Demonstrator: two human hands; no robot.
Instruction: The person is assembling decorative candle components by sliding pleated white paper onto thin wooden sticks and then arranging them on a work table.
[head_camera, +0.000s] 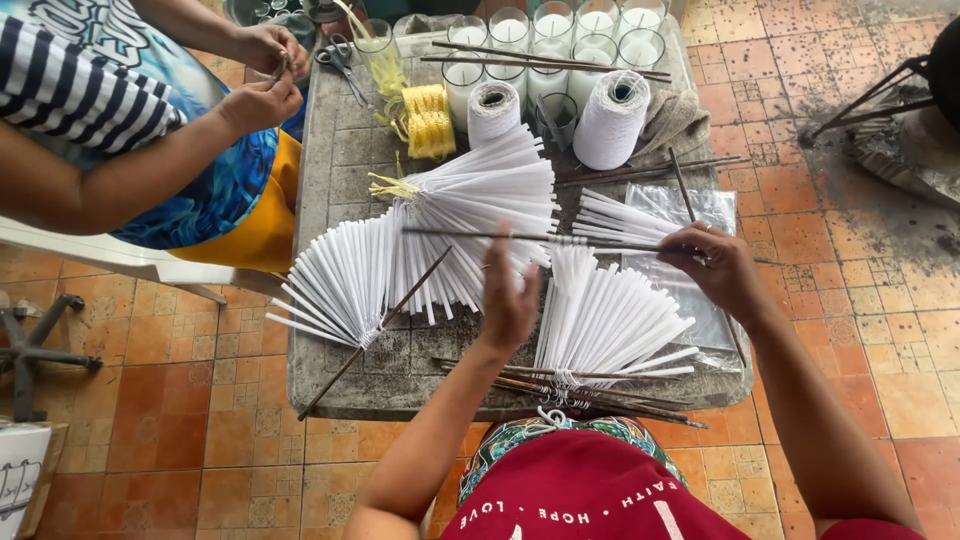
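So the main thing here is a long thin stick (540, 238) held level over the table (330, 160). The right hand (718, 270) pinches its right end with fingers closed on it, while the left hand (507, 295) is raised open, palm toward the stick's middle, fingers just touching or almost touching it, hard to tell which. My guess is it's kept level so the white sticks hanging off it can fan out evenly.

Right under and around the hands are four fans of white sticks (600, 320), spread flat, probably so they don't tangle. Just beyond the hands stand two white thread spools (612, 118), a yellow bundle (428, 120), and about ten glass cups (548, 40). To the far left, another person's hands (262, 85) work something small.
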